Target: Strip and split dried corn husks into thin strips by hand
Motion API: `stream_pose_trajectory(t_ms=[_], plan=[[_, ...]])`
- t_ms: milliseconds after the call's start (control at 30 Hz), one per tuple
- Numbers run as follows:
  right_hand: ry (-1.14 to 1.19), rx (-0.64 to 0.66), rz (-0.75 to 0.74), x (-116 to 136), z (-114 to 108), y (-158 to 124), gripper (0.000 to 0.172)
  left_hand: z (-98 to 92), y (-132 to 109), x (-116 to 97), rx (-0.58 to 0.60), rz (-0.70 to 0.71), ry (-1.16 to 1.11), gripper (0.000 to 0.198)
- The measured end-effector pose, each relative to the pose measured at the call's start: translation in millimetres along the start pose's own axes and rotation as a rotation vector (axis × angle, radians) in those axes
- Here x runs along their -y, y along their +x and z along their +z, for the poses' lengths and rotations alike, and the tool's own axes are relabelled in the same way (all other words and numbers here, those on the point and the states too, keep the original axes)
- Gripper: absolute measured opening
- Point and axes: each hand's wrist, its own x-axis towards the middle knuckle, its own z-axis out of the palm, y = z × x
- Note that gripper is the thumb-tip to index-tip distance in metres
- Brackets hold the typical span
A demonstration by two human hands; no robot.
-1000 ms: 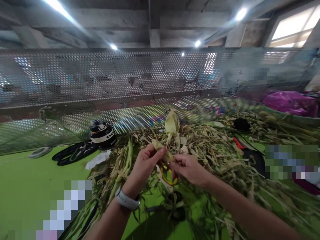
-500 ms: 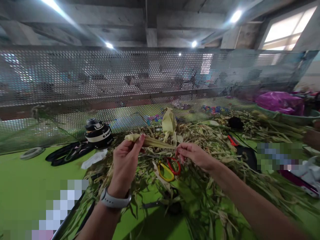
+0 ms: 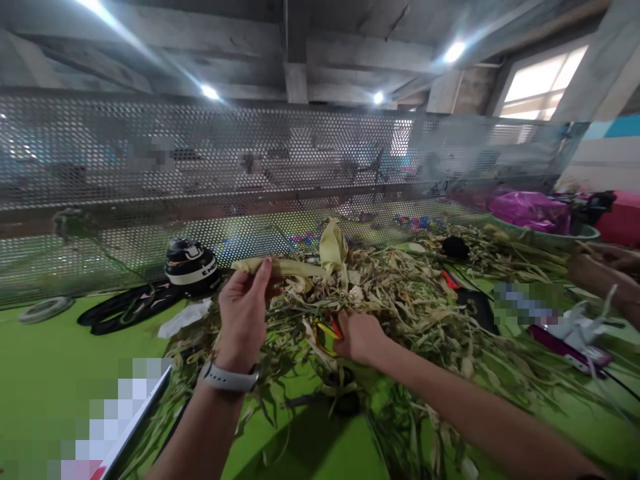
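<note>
My left hand [image 3: 243, 313] is raised above the pile and pinches one end of a pale yellow-green leaf strip [image 3: 285, 268], which sticks out level to the right. My right hand [image 3: 359, 335] has dropped onto the pile of dried leaves [image 3: 420, 307] and closes around the handles of the red and yellow scissors [image 3: 326, 333] lying there. A white watch is on my left wrist.
A perforated metal screen [image 3: 250, 173] runs along the back of the green table [image 3: 45, 360]. A black and white helmet-like object [image 3: 191, 265] and black straps lie at the left. A pink bag [image 3: 530, 209] sits in a basin at far right, where another person's hands [image 3: 603, 277] show.
My right hand let go of the leaf strip and moved down onto the scissors. My left hand kept the strip and lifted it slightly. The view shifted right.
</note>
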Motion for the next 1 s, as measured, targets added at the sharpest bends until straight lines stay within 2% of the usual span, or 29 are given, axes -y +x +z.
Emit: stream_pose_trajectory(t_ms=[67, 133, 233, 333, 467, 600, 733, 833, 900, 933, 1000], plan=[[-0.133, 0.060, 0.014, 7.7, 0.5, 6.3, 0.036, -1.1, 1.4, 4.6, 0.038, -0.107, -0.079, 0.025], [-0.228, 0.146, 0.009, 9.9, -3.5, 15.7, 0.034, -2.9, 3.6, 8.8, 0.052, -0.181, -0.144, 0.027], [-0.325, 0.274, -0.007, 6.2, -11.9, 29.6, 0.037, -5.1, 6.9, 14.1, 0.048, -0.246, -0.216, 0.026], [-0.380, 0.337, -0.005, 1.3, -20.5, 36.4, 0.041, -5.6, 8.5, 19.4, 0.047, -0.283, -0.270, 0.025], [-0.391, 0.363, -0.014, -4.3, -37.8, 28.5, 0.029, -4.9, 8.8, 26.3, 0.056, -0.291, -0.291, 0.026], [-0.343, 0.353, -0.040, -20.3, -60.7, 0.4, 0.023, -4.5, 7.8, 30.3, 0.052, -0.303, -0.328, 0.026], [-0.184, 0.371, -0.085, -48.5, -66.2, -30.2, 0.020, -4.2, 8.5, 33.3, 0.008, -0.295, -0.357, 0.024], [0.439, 0.512, -0.039, -65.6, -51.9, -39.4, 0.024, -4.9, 10.8, 35.4, -0.007, -0.250, -0.367, 0.023], [0.713, 0.542, -0.040, -71.1, -40.7, -38.9, 0.028, -5.9, 12.1, 36.7, -0.008, -0.230, -0.363, 0.022], [0.760, 0.514, -0.046, -72.4, -36.8, -37.8, 0.028, -6.5, 12.6, 37.3, -0.009, -0.223, -0.359, 0.022], [0.706, 0.433, -0.041, -73.1, -33.9, -36.2, 0.026, -7.3, 12.8, 38.5, -0.010, -0.209, -0.351, 0.023]])
